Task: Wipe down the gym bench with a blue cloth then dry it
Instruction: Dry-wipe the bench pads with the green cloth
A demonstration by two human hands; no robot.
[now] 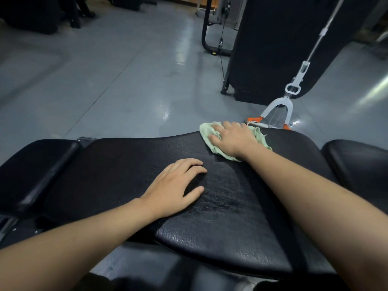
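Right hand (pixel 233 139) flat, pressing crumpled pale-green cloth (pixel 206 132) onto grained black vinyl surface (pixel 231 206); left hand (pixel 174 185) spread, resting beside.

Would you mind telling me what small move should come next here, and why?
Probably draw the right hand and the cloth under it back toward the body. The cloth sits at the far edge of the bench pad, while the left hand rests flat on the pad, bracing.

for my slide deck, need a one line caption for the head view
Right hand presses a pale green cloth on the black bench pad; left hand rests flat.
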